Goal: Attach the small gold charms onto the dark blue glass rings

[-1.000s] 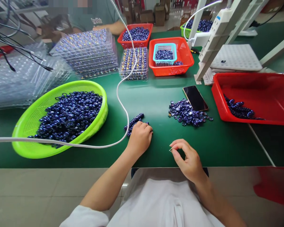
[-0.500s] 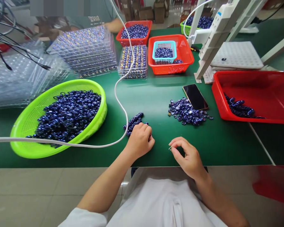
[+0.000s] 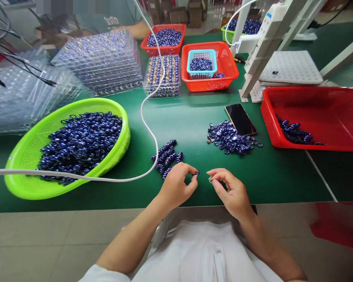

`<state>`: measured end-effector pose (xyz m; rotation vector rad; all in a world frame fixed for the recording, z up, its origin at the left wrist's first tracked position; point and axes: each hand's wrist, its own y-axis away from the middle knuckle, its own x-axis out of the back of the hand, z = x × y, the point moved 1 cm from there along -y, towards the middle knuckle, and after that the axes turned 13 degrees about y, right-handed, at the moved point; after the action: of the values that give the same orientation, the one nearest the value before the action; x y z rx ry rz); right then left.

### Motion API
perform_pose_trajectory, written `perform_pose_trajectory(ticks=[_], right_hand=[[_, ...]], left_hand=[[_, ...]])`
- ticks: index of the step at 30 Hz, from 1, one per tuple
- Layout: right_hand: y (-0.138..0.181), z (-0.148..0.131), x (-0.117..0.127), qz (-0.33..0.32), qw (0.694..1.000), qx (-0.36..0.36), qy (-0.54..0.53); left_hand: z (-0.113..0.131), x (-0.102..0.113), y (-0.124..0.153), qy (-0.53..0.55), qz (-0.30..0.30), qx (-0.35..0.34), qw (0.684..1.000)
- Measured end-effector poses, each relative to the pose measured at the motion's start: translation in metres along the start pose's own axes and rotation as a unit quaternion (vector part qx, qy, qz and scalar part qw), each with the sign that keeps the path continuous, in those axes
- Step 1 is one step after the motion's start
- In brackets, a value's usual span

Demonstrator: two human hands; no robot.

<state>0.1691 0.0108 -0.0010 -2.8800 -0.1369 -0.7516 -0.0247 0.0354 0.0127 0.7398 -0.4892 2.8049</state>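
Observation:
My left hand (image 3: 177, 184) is lifted just off the green table (image 3: 194, 117), thumb and forefinger pinched on a small dark blue bead (image 3: 196, 173). Behind it lie short rows of blue beads (image 3: 166, 155). My right hand (image 3: 231, 190) sits a few centimetres to the right, fingers curled, pinching a tiny object at its fingertips that I cannot make out. The two hands face each other near the table's front edge. A loose pile of blue beads (image 3: 231, 138) lies beyond my right hand.
A lime green basket (image 3: 26, 180) full of blue beads sits at left, with a white cable (image 3: 148, 129) draped past it. A phone (image 3: 240, 119), a red tray (image 3: 312, 102), red baskets (image 3: 223, 74), stacked clear trays (image 3: 102, 62) and a white stand (image 3: 261, 43) surround. Another person sits at the far side.
My left hand lifted off the rows of beads and moved right with one bead pinched, uncovering the rows. My right hand shifted slightly toward it.

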Motion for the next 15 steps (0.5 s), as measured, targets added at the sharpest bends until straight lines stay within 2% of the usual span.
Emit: perform_pose_trajectory(ticks=[4,7,11,15], right_hand=[[0.000,-0.006,-0.006,-0.025,0.997,0.056,0.040],[0.000,-0.008,-0.011,-0.068,0.993,0.079,0.052],[-0.001,-0.006,-0.014,-0.102,0.992,0.052,0.046],[0.000,-0.003,-0.012,-0.092,0.996,0.018,0.012]], left_hand=[[-0.006,-0.012,0.003,-0.124,-0.004,-0.038,0.992],[-0.011,-0.015,0.002,-0.150,-0.031,-0.029,0.988],[-0.011,-0.010,0.003,-0.076,-0.028,0.026,0.996],[-0.004,-0.002,0.005,0.078,0.011,0.112,0.991]])
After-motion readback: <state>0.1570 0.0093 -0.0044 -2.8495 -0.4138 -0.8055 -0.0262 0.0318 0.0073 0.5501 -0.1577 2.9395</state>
